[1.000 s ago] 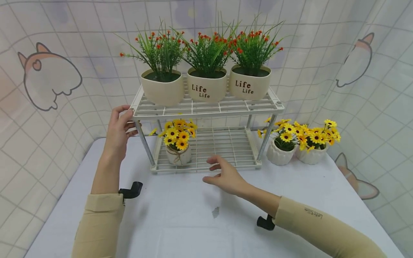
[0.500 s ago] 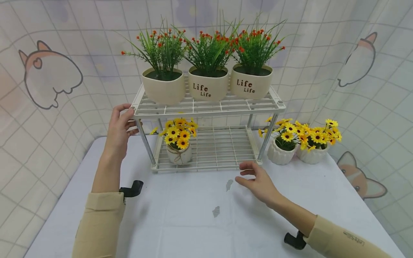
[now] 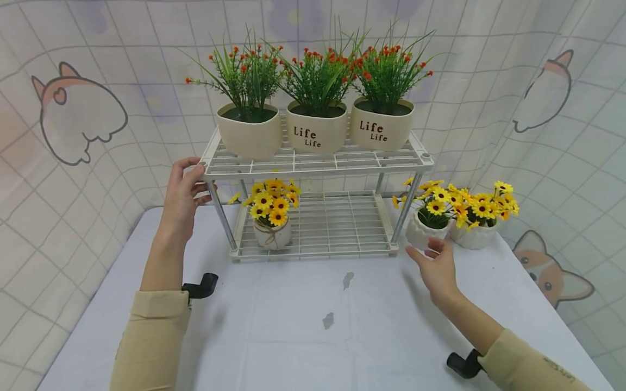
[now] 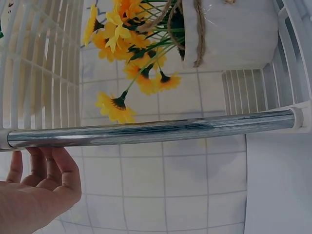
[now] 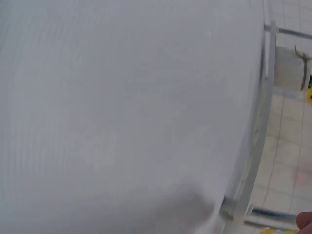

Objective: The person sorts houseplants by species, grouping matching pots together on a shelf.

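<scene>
A white two-tier wire rack [image 3: 313, 174] with metal posts stands on the table. My left hand [image 3: 180, 201] grips its upper left front corner; in the left wrist view the fingers [image 4: 62, 165] curl by the metal post [image 4: 161, 133]. Over at the right, my right hand [image 3: 438, 269] is held with loosely bent fingers in front of a white flowerpot [image 3: 421, 231] of yellow daisies, overlapping its lower edge in the head view. Another white flowerpot [image 3: 473, 238] with yellow flowers stands beside it. On the lower tier, at the left, sits a twine-tied flowerpot [image 3: 273, 237].
Three cream planters with red-flowered grass, left [image 3: 249, 134], middle [image 3: 315, 130] and right [image 3: 381, 127], line the upper tier. A white cloth [image 3: 283, 320] covers the table. Patterned curtains [image 3: 122, 163] hang behind and at both sides.
My right hand has moved right, from in front of the rack's lower tier to the flowerpots beside the rack. The left hand has stayed on the rack's corner.
</scene>
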A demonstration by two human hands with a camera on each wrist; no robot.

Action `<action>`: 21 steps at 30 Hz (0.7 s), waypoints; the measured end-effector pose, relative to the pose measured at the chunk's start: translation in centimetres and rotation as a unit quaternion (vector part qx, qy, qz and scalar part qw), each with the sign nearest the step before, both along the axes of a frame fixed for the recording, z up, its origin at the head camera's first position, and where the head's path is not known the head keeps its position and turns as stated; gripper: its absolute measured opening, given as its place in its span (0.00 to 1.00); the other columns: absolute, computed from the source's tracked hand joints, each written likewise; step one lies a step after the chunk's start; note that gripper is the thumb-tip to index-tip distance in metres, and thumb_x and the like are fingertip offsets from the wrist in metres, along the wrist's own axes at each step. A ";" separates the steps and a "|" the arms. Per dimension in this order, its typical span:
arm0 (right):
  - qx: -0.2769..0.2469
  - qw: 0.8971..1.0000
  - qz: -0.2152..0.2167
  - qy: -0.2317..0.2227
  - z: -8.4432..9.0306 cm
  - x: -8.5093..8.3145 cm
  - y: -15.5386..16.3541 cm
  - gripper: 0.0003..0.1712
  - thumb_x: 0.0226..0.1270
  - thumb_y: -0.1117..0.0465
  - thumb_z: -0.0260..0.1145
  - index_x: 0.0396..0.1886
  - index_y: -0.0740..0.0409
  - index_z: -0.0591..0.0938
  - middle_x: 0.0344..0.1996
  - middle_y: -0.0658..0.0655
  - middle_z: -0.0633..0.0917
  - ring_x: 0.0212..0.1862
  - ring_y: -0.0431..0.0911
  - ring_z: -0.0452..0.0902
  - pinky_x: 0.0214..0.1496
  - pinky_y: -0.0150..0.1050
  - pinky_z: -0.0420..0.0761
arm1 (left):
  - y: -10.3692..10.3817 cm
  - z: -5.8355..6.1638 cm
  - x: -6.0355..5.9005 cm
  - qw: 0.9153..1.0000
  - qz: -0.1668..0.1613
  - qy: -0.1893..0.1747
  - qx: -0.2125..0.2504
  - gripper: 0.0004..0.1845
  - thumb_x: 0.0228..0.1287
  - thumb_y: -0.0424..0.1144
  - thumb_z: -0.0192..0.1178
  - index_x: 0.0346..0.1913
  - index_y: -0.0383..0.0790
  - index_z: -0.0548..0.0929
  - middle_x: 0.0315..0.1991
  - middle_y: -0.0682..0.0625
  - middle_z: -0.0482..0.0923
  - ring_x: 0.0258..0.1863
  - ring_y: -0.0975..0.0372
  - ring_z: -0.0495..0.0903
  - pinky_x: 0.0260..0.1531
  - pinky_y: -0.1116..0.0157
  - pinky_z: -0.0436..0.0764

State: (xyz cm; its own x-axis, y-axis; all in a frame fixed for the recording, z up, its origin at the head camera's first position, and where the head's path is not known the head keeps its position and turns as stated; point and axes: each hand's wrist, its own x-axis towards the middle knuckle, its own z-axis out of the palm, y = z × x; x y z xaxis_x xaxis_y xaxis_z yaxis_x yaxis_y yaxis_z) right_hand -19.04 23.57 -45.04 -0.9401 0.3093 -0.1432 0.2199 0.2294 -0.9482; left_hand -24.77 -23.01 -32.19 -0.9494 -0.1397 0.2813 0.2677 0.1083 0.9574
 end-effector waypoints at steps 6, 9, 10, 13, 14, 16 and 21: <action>0.004 0.998 -0.057 0.012 -0.6 -1.3 1.6 0.51 0.72 0.54 0.69 0.78 0.65 0.47 0.75 0.68 0.54 0.74 0.61 0.52 0.71 0.53 0.63 | 0.0 -0.1 -0.1 1.000 -0.002 0.000 0.003 0.19 0.81 0.54 0.47 0.67 0.54 0.66 0.51 0.52 0.75 0.48 0.59 0.74 0.49 0.59 0.68; 0.003 0.997 -0.070 0.021 -0.9 -2.2 2.0 0.53 0.70 0.54 0.71 0.78 0.66 0.45 0.76 0.68 0.52 0.76 0.61 0.48 0.74 0.54 0.59 | -0.1 -0.1 -0.1 1.000 -0.001 0.000 0.004 0.19 0.81 0.54 0.47 0.67 0.54 0.66 0.51 0.51 0.75 0.48 0.59 0.74 0.49 0.59 0.68; 0.000 0.997 -0.074 0.022 -1.0 -2.5 2.1 0.54 0.70 0.54 0.71 0.78 0.65 0.44 0.76 0.68 0.51 0.77 0.61 0.47 0.75 0.53 0.58 | -0.1 -0.1 -0.1 1.000 -0.001 0.000 0.003 0.19 0.81 0.54 0.47 0.67 0.54 0.65 0.51 0.52 0.75 0.48 0.59 0.74 0.49 0.59 0.68; -0.013 0.996 -0.085 0.027 -1.3 -3.4 2.3 0.57 0.69 0.55 0.72 0.80 0.63 0.41 0.78 0.67 0.48 0.79 0.59 0.43 0.77 0.51 0.52 | -0.2 -0.1 -0.1 1.000 -0.002 0.003 -0.003 0.20 0.82 0.54 0.46 0.68 0.53 0.65 0.52 0.51 0.75 0.49 0.59 0.74 0.49 0.59 0.68; -0.018 0.995 -0.088 0.030 -1.4 -3.8 2.3 0.58 0.69 0.55 0.72 0.80 0.62 0.40 0.78 0.67 0.47 0.80 0.59 0.42 0.78 0.50 0.51 | -0.2 -0.1 -0.1 1.000 -0.001 0.005 -0.005 0.20 0.82 0.54 0.46 0.68 0.52 0.65 0.52 0.51 0.75 0.49 0.59 0.74 0.49 0.59 0.68; -0.025 0.995 -0.095 0.034 -1.6 -4.3 2.3 0.59 0.69 0.55 0.72 0.80 0.60 0.39 0.78 0.66 0.47 0.80 0.57 0.41 0.78 0.48 0.51 | -0.2 -0.2 -0.1 1.000 -0.002 0.006 -0.010 0.20 0.82 0.53 0.45 0.68 0.52 0.64 0.52 0.51 0.74 0.49 0.59 0.74 0.49 0.59 0.68; -0.045 0.990 -0.115 0.061 -2.1 -5.7 2.2 0.60 0.67 0.58 0.74 0.80 0.58 0.38 0.79 0.65 0.48 0.80 0.53 0.41 0.77 0.42 0.50 | -0.2 -0.2 0.0 1.000 -0.003 0.006 -0.007 0.19 0.82 0.53 0.45 0.68 0.52 0.64 0.52 0.50 0.74 0.49 0.59 0.74 0.49 0.59 0.69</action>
